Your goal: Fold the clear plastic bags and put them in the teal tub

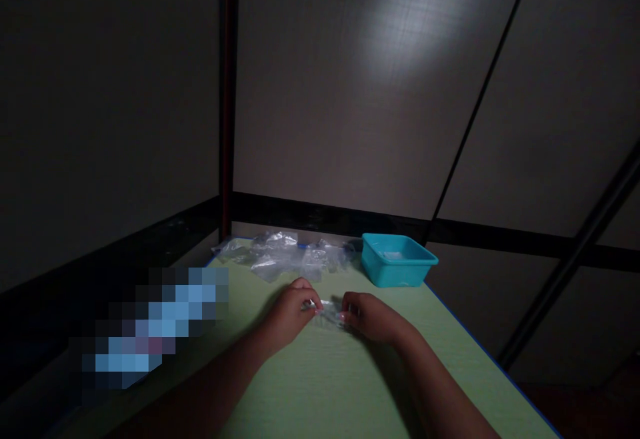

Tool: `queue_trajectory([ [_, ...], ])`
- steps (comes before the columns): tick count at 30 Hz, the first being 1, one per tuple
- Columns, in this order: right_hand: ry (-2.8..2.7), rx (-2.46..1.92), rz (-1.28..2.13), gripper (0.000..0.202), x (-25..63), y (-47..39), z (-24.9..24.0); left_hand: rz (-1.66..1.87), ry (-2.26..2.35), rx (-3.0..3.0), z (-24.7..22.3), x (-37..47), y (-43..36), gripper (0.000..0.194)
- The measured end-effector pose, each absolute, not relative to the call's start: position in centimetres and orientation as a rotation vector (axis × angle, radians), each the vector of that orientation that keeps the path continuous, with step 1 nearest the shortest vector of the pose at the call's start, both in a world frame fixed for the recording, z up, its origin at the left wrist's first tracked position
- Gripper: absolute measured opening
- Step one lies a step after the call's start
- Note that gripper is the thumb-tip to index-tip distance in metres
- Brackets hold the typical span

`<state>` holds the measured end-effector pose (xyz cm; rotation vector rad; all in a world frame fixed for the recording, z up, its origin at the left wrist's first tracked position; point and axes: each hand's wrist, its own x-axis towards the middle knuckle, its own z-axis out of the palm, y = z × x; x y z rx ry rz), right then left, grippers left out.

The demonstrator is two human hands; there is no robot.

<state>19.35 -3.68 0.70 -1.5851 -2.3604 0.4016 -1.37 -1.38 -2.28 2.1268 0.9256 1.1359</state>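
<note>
A small clear plastic bag [330, 313] is stretched between my two hands, low over the middle of the green table [320, 379]. My left hand [294, 309] pinches its left end between thumb and fingers. At its right end, my right hand [367, 315] is closed on it with bent fingers. Whether anything is inside the bag is too small to tell. Beyond my hands, a loose pile of clear plastic bags [275, 255] lies along the far edge of the table.
A turquoise plastic basket [403, 273] stands at the far right corner of the table, with something pale inside it. Dark-framed panels rise behind the table. A blurred, pixelated blue area [170, 319] is at the left edge.
</note>
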Motion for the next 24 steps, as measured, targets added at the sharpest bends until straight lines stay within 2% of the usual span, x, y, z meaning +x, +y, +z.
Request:
queue_trajectory([
  [5, -2.254, -1.530, 0.309, 0.012, 19.17, -3.28, 0.92, 1.142, 0.897, 2.100, -2.47, -1.39, -1.22, 0.014],
  [10, -2.284, -1.445, 0.489, 0.005, 19.11, -3.33, 0.61, 1.121, 0.916, 2.075, -2.70, -1.29, -0.94, 0.013],
  [15, -2.357, -1.513, 0.440, 0.021, 19.08, -3.54, 0.53, 1.138, 0.909, 2.042, -2.83, -1.33, -0.87, 0.013],
  [19, -2.407, -1.592, 0.332, 0.019, 18.95, -3.67, 0.42, 1.142, 0.910, 2.024, -2.87, -1.34, -0.85, 0.013],
  [24, -2.426, -1.572, 0.390, 0.016, 18.81, -3.77, 0.38, 1.139, 0.930, 1.966, -2.91, -1.25, -0.77, 0.010],
])
